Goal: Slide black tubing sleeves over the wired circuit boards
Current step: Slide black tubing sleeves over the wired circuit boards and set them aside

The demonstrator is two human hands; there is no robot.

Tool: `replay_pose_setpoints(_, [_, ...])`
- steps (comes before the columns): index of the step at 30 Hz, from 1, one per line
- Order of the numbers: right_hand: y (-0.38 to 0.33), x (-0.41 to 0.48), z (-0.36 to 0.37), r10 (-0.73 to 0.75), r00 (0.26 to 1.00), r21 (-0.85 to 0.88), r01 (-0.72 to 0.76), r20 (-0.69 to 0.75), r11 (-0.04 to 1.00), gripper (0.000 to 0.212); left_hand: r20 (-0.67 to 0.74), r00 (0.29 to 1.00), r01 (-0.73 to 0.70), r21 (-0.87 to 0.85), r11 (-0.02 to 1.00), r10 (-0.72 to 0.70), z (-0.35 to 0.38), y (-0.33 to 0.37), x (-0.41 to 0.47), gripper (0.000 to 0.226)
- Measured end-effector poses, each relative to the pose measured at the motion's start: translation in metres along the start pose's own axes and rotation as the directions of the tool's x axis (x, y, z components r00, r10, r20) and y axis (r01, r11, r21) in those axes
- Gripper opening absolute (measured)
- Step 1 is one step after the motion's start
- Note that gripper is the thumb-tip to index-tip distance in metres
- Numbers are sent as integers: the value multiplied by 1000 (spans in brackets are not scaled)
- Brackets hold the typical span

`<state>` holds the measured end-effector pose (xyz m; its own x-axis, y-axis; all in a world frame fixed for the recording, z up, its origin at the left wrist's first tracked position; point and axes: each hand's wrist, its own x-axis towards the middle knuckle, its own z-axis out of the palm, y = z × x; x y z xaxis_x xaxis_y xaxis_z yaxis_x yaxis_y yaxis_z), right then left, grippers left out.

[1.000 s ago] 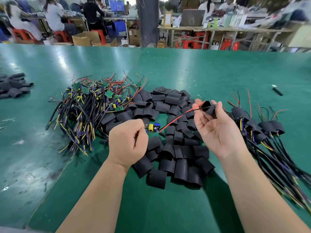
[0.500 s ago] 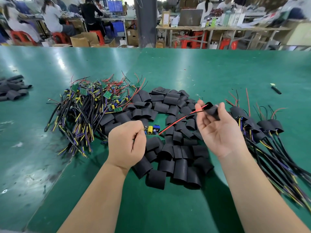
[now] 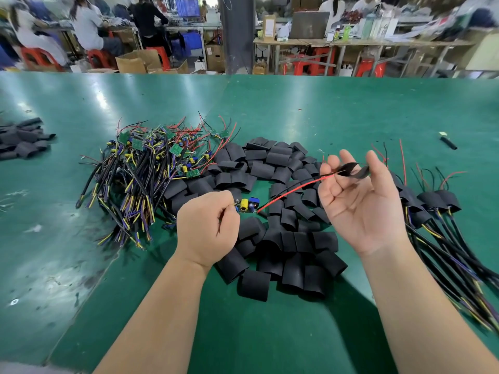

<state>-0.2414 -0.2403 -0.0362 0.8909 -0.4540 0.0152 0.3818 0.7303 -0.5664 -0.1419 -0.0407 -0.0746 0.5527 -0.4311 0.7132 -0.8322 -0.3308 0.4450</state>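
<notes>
Circuit boards (image 3: 151, 168) without sleeves lie heaped left of the sleeve pile (image 3: 283, 238) on the bench (image 3: 270, 109). Over the pile, the left hand (image 3: 208, 228) is clamped on one board (image 3: 247, 205) by its wired end, aiming its red wire (image 3: 291, 190) at a sleeve (image 3: 351, 170) pinched by the right hand (image 3: 359, 206), likely for threading. Sleeved boards (image 3: 432, 203) lie right of the pile.

My left hand (image 3: 206, 230), knuckles up, curls tight, holding a circuit board (image 3: 247, 205). My right hand (image 3: 359, 206), palm up, pinches a black sleeve (image 3: 356, 171) at its fingertips.
</notes>
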Motion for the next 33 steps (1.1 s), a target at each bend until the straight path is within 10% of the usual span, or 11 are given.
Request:
replay_pose_setpoints(14, [43, -3, 7, 53, 998, -370, -42, 20, 928, 30, 26, 999, -40, -34, 999, 41, 15, 16, -1, 28])
replay_pose_setpoints(33, [43, -4, 9, 76, 981, -239, -118, -177, 964, 21, 1, 997, -74, -63, 995, 74, 13, 23, 0, 29])
